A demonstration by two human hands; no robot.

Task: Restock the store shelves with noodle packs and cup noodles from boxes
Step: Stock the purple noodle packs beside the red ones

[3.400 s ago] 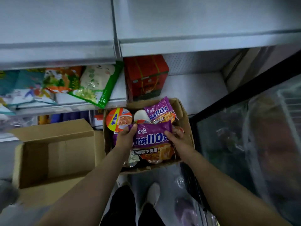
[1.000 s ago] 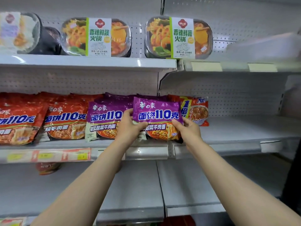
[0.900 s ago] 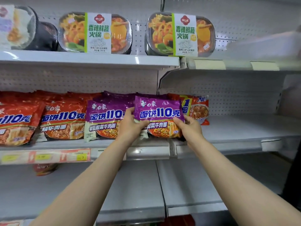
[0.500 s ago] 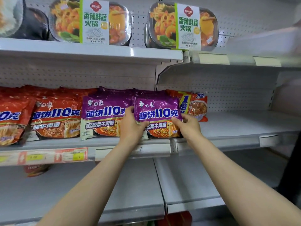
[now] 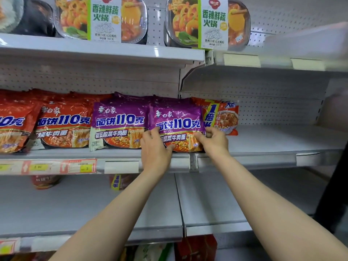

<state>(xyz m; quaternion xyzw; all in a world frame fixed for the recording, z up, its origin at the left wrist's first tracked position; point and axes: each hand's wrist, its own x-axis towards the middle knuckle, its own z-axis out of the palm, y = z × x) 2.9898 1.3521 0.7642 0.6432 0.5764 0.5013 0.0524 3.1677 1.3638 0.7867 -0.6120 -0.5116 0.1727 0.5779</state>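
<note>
Middle shelf [image 5: 263,146], both arms reaching in. Purple noodle pack [image 5: 177,123] stands on this shelf near the front edge, leaning back against more purple packs behind it. Left hand [image 5: 155,147] holds the pack's lower left corner: fingers slightly spread over the front, thumb curled in along the bottom edge. Right hand [image 5: 214,141] holds the lower right corner, fingers curled round the side and pinching the wrapper edge. A second purple pack [image 5: 118,127] sits just to the left of the held pack, touching it. Further left along the same shelf, red noodle packs [image 5: 62,127] in a row. Just right of the held pack and partly behind it, an orange noodle pack [image 5: 224,117]. On the shelf above, two sealed hotpot trays [image 5: 105,19] stand on edge. Price labels [image 5: 81,166] run along the middle shelf's front strip, left of the left hand.
</note>
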